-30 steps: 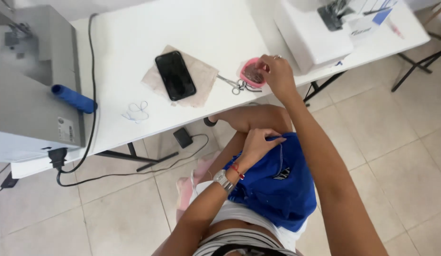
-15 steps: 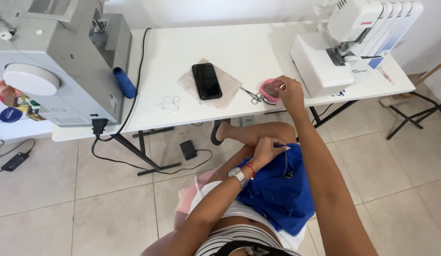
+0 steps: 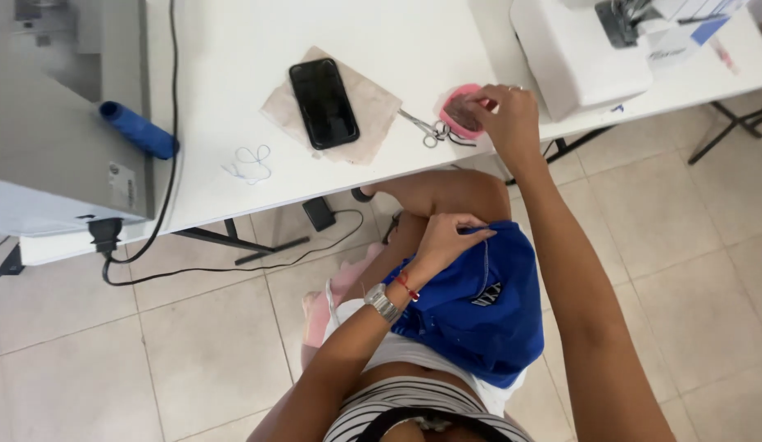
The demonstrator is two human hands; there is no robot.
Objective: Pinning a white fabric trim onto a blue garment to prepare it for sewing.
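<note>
Seated person seen from above. The right hand (image 3: pixel 505 123) reaches forward to a pink dish (image 3: pixel 459 110) at the table (image 3: pixel 234 65) edge; its fingertips (image 3: pixel 479 100) are bent down onto the dish's far rim, but whether they have pinched anything out of it cannot be told, since the contents are too small to see. Just left of that hand lie small scissors (image 3: pixel 426 129), untouched, their handles almost against the dish. Nearer the body, the left hand (image 3: pixel 442 239) is closed in a pinch on the upper edge of a blue garment (image 3: pixel 479 307) bunched on the lap, holding one spot of the cloth up. A pale thread (image 3: pixel 485 266) seems to run down the cloth just right of that pinch, which suggests hand stitching is in progress and not finished; no needle can be made out. Judged so, the cloth is held ready and the fetch from the dish is under way, with the sewing itself left to do. Farther left of the dish, a black phone (image 3: pixel 324 102) rests on a beige cloth (image 3: pixel 373 106). Beyond the right hand stands a white sewing machine (image 3: pixel 577 53); well to the left, a grey machine (image 3: pixel 54 139) with a blue handle (image 3: pixel 139 131).
</note>
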